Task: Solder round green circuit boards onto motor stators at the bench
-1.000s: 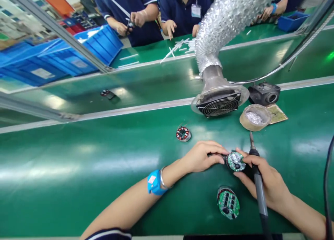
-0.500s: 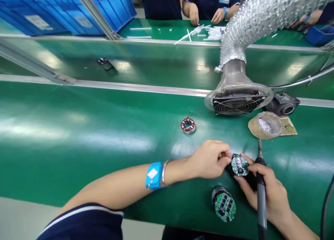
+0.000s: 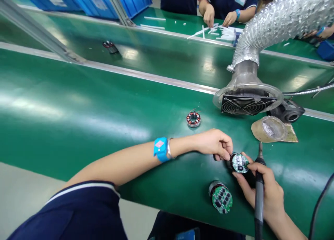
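Green circuit board (image 3: 240,163) sits between both hands (image 3: 215,142) (image 3: 272,191).

Left grip (image 3: 214,142) near right grip (image 3: 272,187), both curled

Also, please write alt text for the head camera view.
A person's right hand holds a soldering iron and a round green circuit board, with the left hand beside the board. A similar board and a coil ring sit on the table.

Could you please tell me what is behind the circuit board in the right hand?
Behind the circuit board, a dark body with some red shows at the left, near the left hand; the rest is covered by the board and right hand.
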{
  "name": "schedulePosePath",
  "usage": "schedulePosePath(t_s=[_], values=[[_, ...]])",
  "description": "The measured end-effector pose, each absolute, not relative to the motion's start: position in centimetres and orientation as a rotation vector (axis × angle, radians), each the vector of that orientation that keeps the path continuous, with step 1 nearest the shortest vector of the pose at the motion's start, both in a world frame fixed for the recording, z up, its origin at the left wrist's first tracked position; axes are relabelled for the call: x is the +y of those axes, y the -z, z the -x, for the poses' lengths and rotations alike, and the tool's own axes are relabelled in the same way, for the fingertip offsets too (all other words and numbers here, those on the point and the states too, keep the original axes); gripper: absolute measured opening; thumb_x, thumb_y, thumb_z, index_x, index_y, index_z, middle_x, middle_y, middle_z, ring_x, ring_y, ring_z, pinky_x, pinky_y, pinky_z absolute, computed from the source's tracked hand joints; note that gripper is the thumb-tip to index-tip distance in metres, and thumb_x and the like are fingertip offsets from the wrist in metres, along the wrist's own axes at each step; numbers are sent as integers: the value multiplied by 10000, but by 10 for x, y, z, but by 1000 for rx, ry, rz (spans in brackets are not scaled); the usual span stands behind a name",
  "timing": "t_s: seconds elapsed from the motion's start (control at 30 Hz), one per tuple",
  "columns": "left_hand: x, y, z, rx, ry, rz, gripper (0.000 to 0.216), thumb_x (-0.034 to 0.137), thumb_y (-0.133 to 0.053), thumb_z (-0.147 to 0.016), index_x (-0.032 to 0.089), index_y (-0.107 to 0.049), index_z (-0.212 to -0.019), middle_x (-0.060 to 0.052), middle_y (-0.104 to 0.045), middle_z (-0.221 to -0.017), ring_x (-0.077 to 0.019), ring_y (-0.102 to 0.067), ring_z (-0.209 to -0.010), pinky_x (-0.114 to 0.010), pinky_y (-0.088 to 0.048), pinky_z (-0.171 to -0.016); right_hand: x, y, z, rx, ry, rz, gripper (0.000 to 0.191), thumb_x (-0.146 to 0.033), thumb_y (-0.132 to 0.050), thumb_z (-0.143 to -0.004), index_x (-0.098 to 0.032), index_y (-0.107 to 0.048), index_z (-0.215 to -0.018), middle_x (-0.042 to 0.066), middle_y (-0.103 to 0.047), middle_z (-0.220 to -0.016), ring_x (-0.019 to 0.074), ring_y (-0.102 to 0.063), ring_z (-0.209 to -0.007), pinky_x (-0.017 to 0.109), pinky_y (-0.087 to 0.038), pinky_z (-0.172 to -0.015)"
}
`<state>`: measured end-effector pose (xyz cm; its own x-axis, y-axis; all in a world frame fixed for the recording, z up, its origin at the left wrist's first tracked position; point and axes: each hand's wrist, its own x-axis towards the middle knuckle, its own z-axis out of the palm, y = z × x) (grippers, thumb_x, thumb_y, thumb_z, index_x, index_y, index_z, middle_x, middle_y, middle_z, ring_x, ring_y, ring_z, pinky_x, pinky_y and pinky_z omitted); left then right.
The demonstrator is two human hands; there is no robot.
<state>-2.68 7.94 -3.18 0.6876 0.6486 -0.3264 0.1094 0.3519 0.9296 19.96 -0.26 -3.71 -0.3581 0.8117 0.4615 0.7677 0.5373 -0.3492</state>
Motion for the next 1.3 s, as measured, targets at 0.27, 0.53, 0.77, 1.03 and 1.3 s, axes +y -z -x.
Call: schedulePosePath(t_s=[0.27,0.53,0.77,1.03,1.3], values=[[124,24,13,614,-154,-1313,280,133,-896,-472,130,-681,-650,17,-665,-550,-121,-632,-491,-233,-548,-505,1,28,-195,-2193,-68,1264,301,-487,-619,-891,-209,-531,-964,77,-753,-885,206,-740,-677,227,-574,-524],[38,25,12,1070,-585,-722,71,106,-662,-798,99,-703,-856,15,-632,-576,-104,-622,-511,-236,-549,-522,-1,39,-205,-2164,-89,1326,337,-460,-704,-835,-204,-546,-989,113,-744,-1027,226,-747,-761,228,-571,-530],[17,16,-2,1108,-757,-463,59,125,-661,-815,83,-666,-773,4,-603,-612,-103,-599,-590,-204,-540,-480,-2,37,-204,-2160,-28,1368,339,-483,-694,-840,-199,-560,-966,107,-746,-983,207,-735,-648,229,-549,-479],[17,19,-11,1123,-796,-529,66,54,-601,-818,87,-657,-832,7,-609,-664,-64,-572,-515,-175,-523,-462,-1,33,-202,-2189,-37,1287,267,-425,-689,-856,-213,-565,-961,72,-731,-895,216,-735,-659,251,-580,-516],[17,20,5,1082,-817,-879,239,99,-736,-725,97,-718,-964,-51,-675,-871,-96,-640,-658,-235,-554,-653,-2,32,-201,-2204,-111,1260,244,-384,-678,-870,-219,-553,-999,75,-736,-950,239,-744,-740,281,-603,-617]])
